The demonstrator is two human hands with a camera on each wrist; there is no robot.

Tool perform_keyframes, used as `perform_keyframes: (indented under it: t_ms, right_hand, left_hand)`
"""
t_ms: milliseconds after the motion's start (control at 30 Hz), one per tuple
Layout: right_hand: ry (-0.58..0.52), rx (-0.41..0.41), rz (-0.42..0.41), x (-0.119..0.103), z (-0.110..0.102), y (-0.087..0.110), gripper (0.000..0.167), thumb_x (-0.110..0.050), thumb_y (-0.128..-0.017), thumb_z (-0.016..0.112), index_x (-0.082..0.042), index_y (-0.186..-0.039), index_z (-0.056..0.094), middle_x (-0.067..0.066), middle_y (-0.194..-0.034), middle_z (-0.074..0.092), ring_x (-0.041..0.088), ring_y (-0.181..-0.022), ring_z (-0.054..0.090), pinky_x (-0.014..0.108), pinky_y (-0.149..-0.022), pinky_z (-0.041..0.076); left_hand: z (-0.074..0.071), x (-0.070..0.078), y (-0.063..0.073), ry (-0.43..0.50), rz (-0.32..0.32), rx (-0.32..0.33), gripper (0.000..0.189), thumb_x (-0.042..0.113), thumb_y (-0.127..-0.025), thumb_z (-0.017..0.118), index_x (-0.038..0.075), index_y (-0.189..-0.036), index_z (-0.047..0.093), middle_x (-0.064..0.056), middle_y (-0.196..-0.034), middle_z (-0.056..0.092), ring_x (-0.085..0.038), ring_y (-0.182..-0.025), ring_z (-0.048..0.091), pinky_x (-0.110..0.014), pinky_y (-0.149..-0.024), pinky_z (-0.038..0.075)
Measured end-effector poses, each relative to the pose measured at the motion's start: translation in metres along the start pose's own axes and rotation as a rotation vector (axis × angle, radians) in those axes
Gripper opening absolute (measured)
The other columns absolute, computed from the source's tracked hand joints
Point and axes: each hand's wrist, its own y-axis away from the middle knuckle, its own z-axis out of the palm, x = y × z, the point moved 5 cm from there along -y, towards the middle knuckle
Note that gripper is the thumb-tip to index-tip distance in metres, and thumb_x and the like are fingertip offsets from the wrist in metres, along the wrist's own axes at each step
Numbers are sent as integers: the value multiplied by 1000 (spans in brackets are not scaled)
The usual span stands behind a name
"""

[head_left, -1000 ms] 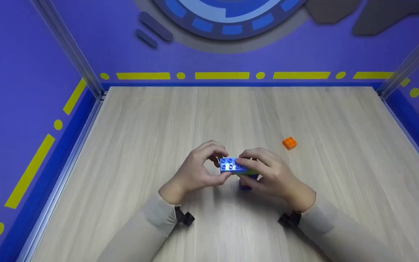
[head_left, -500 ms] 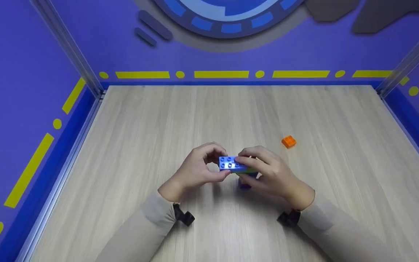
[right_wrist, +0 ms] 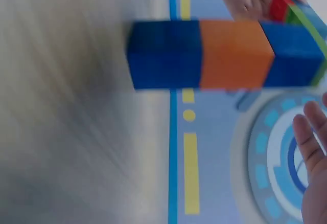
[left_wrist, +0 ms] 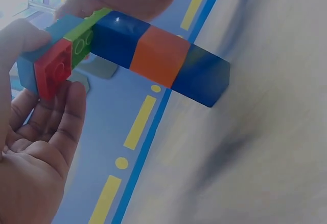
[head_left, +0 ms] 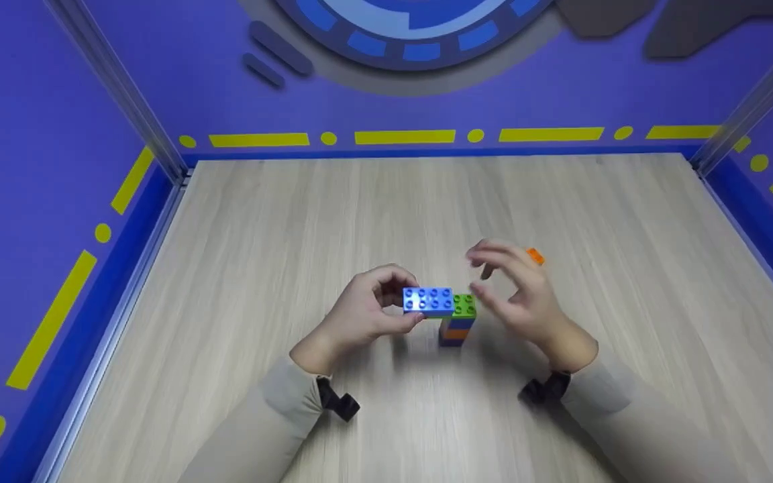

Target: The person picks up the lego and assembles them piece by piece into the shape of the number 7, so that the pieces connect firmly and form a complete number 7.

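Note:
A blue eight-stud toy brick [head_left: 428, 302] lies on top of a bridge-like build, partly over a green brick [head_left: 464, 306]. Under the green brick's right end stands a column of a blue, an orange [left_wrist: 159, 56] and another blue brick [left_wrist: 202, 75]. In the left wrist view, a red brick [left_wrist: 53, 69] sits under the blue one, beside the green. My left hand [head_left: 366, 312] pinches the blue brick's left end between thumb and fingers. Just right of the build, my right hand [head_left: 521, 295] holds nothing, its fingers loosely bent and apart from the bricks.
A loose orange brick [head_left: 535, 256] lies on the wooden table [head_left: 279, 235], partly hidden behind the right hand. Blue-purple panels [head_left: 37, 134] with yellow marks wall the table at the back and sides.
My right hand has let go of the build and moved right and away, uncovering the green brick's studs and the column. My left hand keeps its pinch on the blue brick.

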Motion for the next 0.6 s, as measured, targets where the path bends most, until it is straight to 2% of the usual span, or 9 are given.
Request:
perform_keyframes:
  t_ms: [100, 233, 333, 467, 600]
  right_hand:
    - [32, 80, 164, 13, -19, 6, 37, 12, -94, 74, 6, -131, 75, 22, -127, 72, 11, -114, 71, 19, -95, 60]
    - [65, 158, 330, 31, -44, 16, 32, 17, -99, 70, 9, -129, 75, 15, -128, 71, 7, -111, 70, 15, -94, 59]
    - [91, 200, 441, 46, -60, 22, 25, 12, -103, 70, 10, -127, 75, 2, -126, 70, 6, -110, 69, 14, -94, 57]
    - [111, 235, 628, 67, -76, 29, 21, 1, -107, 71, 7, -127, 77, -10, -123, 68, 6, -108, 66, 13, -93, 56]
    - [169, 181, 801, 85, -84, 38, 26, -8, -107, 74, 4, -130, 77, -3, -128, 68, 4, -106, 66, 10, -90, 54]
  left_hand:
    - [3, -1, 0, 47, -45, -19, 38, -2, -89, 85, -6, -123, 66, -7, -117, 70, -14, -98, 74, -24, -83, 66]
    - [6, -2, -1, 117, -100, -36, 37, -6, -90, 83, -3, -122, 64, -9, -117, 71, -15, -100, 77, -23, -79, 66]
    - [6, -2, -1, 164, -111, -26, 35, -10, -89, 82, -1, -118, 64, -6, -119, 68, -14, -102, 76, -22, -81, 66]
    - [3, -2, -2, 191, -85, 0, 32, -14, -87, 82, 0, -110, 63, -3, -121, 62, -13, -103, 70, -20, -87, 65]
    - [1, -3, -1, 191, -70, -2, 32, -14, -86, 83, 4, -104, 64, -2, -120, 63, -13, -103, 69, -20, -88, 65]
